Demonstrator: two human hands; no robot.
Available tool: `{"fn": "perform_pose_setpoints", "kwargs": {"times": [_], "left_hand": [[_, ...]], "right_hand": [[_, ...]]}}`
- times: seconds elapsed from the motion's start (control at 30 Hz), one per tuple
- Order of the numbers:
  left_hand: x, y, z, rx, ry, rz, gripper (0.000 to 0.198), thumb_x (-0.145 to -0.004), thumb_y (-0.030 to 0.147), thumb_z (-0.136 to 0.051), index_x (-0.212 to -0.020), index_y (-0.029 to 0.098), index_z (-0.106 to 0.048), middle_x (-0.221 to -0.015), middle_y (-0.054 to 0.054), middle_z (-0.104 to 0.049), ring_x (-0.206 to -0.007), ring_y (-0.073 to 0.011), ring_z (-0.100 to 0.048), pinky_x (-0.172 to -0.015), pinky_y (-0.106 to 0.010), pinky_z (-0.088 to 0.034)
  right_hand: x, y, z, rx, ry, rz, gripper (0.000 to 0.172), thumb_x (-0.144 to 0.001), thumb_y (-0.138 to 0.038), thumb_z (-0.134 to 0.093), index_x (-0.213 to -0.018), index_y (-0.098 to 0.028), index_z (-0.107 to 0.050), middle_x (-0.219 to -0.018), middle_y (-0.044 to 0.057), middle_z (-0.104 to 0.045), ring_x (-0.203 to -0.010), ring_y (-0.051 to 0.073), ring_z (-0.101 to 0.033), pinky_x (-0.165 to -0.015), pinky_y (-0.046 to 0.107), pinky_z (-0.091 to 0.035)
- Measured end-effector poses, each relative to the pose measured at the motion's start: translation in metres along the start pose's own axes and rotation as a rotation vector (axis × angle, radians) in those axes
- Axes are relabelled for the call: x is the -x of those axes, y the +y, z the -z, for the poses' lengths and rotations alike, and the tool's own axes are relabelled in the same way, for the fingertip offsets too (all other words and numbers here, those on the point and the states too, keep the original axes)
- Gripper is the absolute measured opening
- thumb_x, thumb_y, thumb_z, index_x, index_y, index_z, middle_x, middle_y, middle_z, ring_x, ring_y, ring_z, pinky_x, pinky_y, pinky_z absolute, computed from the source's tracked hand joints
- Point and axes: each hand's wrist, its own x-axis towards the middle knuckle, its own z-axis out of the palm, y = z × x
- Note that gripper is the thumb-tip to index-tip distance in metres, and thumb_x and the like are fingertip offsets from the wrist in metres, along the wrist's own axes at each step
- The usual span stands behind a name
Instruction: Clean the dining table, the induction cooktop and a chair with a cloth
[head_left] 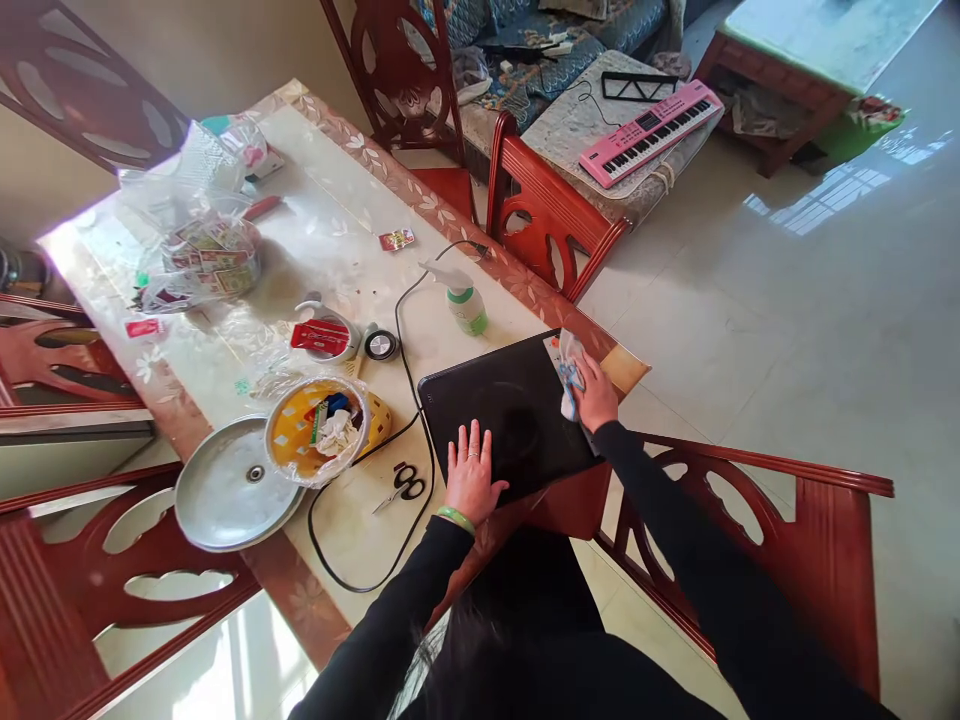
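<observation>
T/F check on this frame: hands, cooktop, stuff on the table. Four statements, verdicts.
1. The left hand lies flat on the black cooktop. True.
2. The right hand holds scissors. False: it holds a cloth on the cooktop; the scissors lie on the table.
3. The spray bottle stands upright beyond the cooktop. True.
4. The metal lid sits on the cooktop. False: it lies on the table beside the yellow basket.

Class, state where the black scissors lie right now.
In the head view, the scissors lie flat on the table, just left of the left hand, inside the black cord's loop.
</observation>
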Motion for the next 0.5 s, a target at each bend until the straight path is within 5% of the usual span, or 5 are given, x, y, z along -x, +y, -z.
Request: {"fn": "perform_pose_setpoints", "kwargs": {"times": [0.13,0.23,0.33,0.5], "left_hand": [[-0.001,-0.002,-0.003,0.009,0.032,-0.008,0.098,-0.087,0.041,-0.082,-0.169,0.01,-0.038,-0.181,-0.023,-0.014,-0.167,-0.0461,-0.013,-0.133,-0.064,-0.024],[0.0,-0.005,-0.007,0.023,0.048,-0.035,0.1,-0.086,0.041,-0.083,-0.17,0.013,-0.036,-0.181,-0.023,-0.013,-0.168,-0.0454,-0.012,-0.133,-0.064,-0.023],[0.001,-0.008,-0.011,0.036,0.048,-0.055,0.102,-0.086,0.04,-0.083,-0.171,0.012,-0.035,-0.181,-0.023,-0.011,-0.168,-0.0456,-0.009,-0.134,-0.065,-0.021],[0.001,-0.004,-0.009,0.023,0.018,-0.024,0.1,-0.087,0.039,-0.083,-0.17,0.009,-0.035,-0.181,-0.023,-0.009,-0.168,-0.0456,-0.007,-0.134,-0.066,-0.019]], "right_hand": [[0.098,0.014,0.011,0.019,0.059,-0.029,0.062,-0.102,-0.03,-0.047,-0.163,-0.028,-0.048,-0.168,0.01,-0.047,-0.145,0.038,-0.054,-0.121,0.057,-0.046],[0.121,0.011,0.01,0.072,0.071,-0.09,0.064,-0.1,-0.029,-0.048,-0.164,-0.029,-0.047,-0.167,0.01,-0.048,-0.145,0.039,-0.053,-0.121,0.057,-0.046],[0.076,-0.004,0.001,0.151,0.012,-0.148,0.067,-0.099,-0.028,-0.051,-0.165,-0.02,-0.045,-0.169,0.016,-0.045,-0.148,0.039,-0.05,-0.124,0.055,-0.042],[-0.057,-0.04,-0.016,0.135,-0.057,-0.136,0.069,-0.099,-0.026,-0.051,-0.166,-0.016,-0.042,-0.175,0.016,-0.036,-0.15,0.038,-0.044,-0.125,0.058,-0.039]]}}
